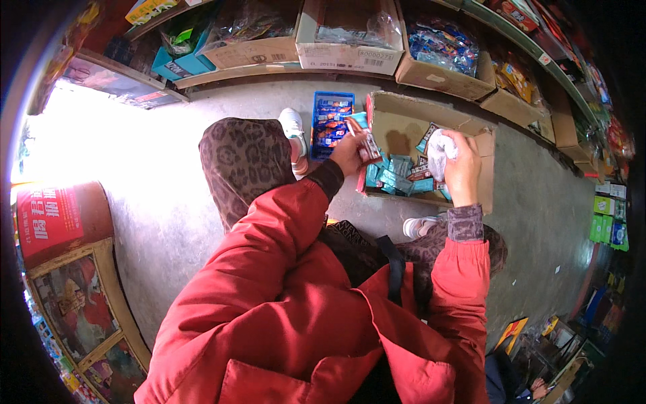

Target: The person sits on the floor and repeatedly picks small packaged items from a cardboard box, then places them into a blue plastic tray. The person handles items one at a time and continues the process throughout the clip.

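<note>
At two o'clock on the concrete floor, we have an open cardboard carton; at twelve, a smaller blue tray already looks filled with blue packets. Over the carton, our right hand has its fingers wrapped around a white, cloth-like bundle. Our left hand pinches at least one wrapped bar by the carton's nine-o'clock edge; more teal bars lie loose inside, not yet picked up.
</note>
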Demonstrator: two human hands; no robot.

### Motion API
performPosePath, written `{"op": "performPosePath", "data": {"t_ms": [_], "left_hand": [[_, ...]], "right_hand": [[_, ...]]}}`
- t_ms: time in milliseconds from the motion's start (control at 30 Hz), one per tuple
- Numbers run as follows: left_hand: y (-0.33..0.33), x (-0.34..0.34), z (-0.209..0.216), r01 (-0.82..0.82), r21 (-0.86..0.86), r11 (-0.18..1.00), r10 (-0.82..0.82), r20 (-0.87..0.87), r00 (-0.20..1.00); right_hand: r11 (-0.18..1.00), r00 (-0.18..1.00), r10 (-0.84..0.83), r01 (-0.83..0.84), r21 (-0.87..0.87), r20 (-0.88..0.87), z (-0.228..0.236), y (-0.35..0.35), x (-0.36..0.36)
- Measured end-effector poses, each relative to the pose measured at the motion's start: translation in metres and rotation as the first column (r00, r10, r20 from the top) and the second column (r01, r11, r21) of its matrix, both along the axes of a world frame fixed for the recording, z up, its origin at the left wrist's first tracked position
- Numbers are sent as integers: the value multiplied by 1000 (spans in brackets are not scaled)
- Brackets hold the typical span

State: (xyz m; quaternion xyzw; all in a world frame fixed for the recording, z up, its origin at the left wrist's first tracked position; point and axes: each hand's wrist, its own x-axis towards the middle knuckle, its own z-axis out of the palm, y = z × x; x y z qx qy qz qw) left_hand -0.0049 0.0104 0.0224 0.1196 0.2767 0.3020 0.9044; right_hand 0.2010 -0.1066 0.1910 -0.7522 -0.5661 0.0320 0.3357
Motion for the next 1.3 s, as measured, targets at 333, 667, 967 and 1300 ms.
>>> {"op": "performPosePath", "data": {"t_ms": [333, 667, 967, 1300], "left_hand": [[92, -22, -120, -307, -222, 925, 270, -181, 946], [125, -12, -164, -408, -127, 904, 263, -587, 766], [136, 10, -139, -379, 74, 922, 307, -736, 603], [135, 22, -153, -471, 76, 879, 355, -764, 539]], "right_hand": [[985, 991, 60, -78, -152, -124, 6, -6, -7], [963, 979, 75, -120, -241, -189, 12, -5, -13], [942, 972, 153, -199, -269, -181, 15, 8, -18], [921, 963, 186, -240, -308, -195, 18, 12, -19]]}}
